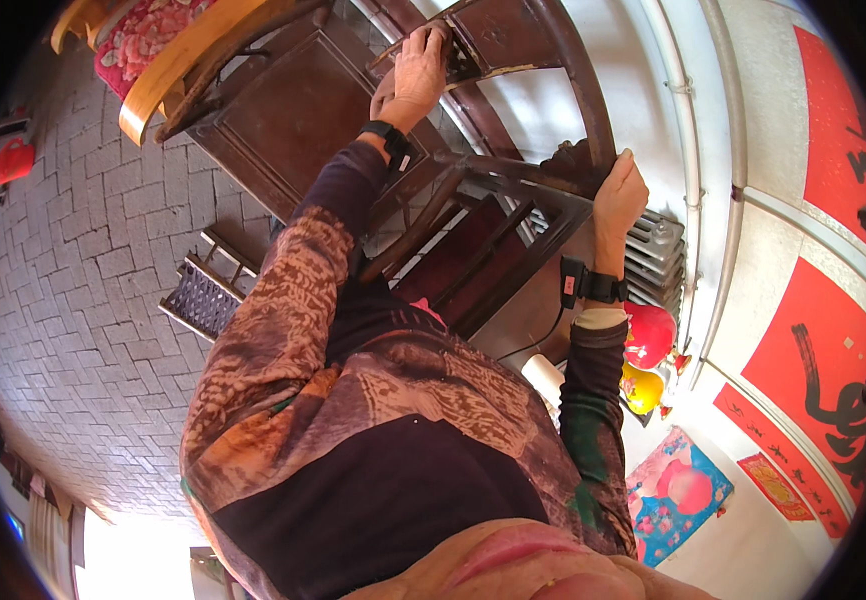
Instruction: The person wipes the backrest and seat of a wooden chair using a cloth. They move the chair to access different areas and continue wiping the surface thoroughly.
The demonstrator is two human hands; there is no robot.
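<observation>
A dark brown wooden armchair (290,124) stands before me, with a panelled seat and a curved back frame (581,75). My left hand (419,71) is bent over part of the chair's back, beside the carved back panel (506,34). Under its fingers and palm shows a brown, cloth-like piece (382,96), partly hidden by the hand. On the right, my right hand (620,196) grips the outer post of the back frame, thumb uppermost. Both wrists carry black straps with small devices.
A grey radiator (654,255) and white pipes (692,172) run along the wall at right. Red and yellow ornaments (649,334) stand near my right forearm. At left are a small metal-framed stool (204,296) and a light wooden chair (178,64) with a floral cushion, on brick paving (103,262).
</observation>
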